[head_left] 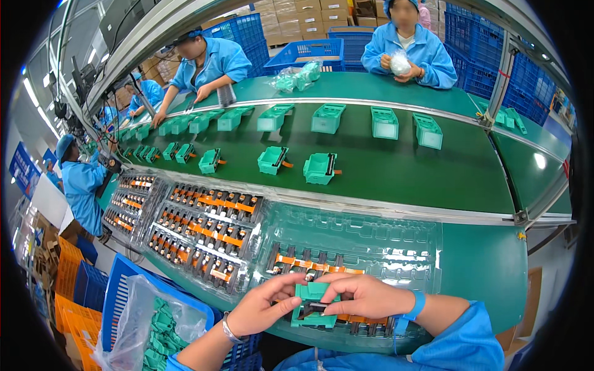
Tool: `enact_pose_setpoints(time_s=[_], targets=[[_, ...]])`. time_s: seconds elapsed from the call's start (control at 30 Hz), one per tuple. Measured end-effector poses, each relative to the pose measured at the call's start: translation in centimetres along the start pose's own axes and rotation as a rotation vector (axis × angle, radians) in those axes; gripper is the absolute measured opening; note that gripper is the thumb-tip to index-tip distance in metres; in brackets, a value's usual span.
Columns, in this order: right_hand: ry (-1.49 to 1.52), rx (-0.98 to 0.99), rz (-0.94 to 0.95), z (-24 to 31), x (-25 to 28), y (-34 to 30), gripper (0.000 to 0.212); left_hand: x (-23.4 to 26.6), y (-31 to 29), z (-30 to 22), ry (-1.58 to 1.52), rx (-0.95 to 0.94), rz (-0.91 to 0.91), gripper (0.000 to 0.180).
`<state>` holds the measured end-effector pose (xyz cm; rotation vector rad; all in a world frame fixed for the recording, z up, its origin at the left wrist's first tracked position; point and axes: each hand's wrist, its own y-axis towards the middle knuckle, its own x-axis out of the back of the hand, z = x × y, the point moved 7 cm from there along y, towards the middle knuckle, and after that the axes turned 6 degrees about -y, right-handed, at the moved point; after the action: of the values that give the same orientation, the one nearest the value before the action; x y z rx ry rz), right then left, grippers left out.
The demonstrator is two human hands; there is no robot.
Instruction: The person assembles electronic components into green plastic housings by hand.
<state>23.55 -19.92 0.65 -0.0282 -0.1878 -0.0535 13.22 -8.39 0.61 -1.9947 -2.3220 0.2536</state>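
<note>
Between my hands, above the clear plastic tray [396,247] in front of me, is a green plastic housing [309,318]. My left hand [263,309] grips its left side, with the thumb on the near part and the fingers over the top. My right hand [362,297] pinches a small black part [318,307] against the middle of the housing; its far end is hidden under my fingers. Black parts with orange flat ribbons [291,261] lie in the tray, just beyond and under my hands.
A green conveyor [408,176] carries several green housings [319,168] in two rows. Fuller clear trays [204,222] of black parts stand left. A blue crate [114,303] with bagged green housings [161,334] is at lower left. Co-workers in blue [411,55] work across the belt.
</note>
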Motion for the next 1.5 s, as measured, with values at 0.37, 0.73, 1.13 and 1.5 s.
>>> enact_pose_setpoints(time_s=[0.37, 0.73, 1.13, 1.5], targets=[[0.035, 0.048, -0.012, -0.1, -0.5, -0.1, 0.016, -1.6, -0.3, -0.4, -0.279, 0.097, 0.251, 0.049], [0.717, 0.102, -0.539, 0.4, 4.6, -1.3, 0.012, 2.5, 0.1, 1.4, -0.815, 0.092, -0.264, 0.038], [0.029, 0.132, -0.598, 1.5, 3.7, -1.6, 0.020, 1.3, -0.3, 1.8, -0.408, -0.047, -0.405, 0.038], [-0.080, 0.068, -0.552, 0.8, 4.0, -2.0, 0.021, -1.5, 0.3, 1.3, -0.257, -0.143, -0.336, 0.047]])
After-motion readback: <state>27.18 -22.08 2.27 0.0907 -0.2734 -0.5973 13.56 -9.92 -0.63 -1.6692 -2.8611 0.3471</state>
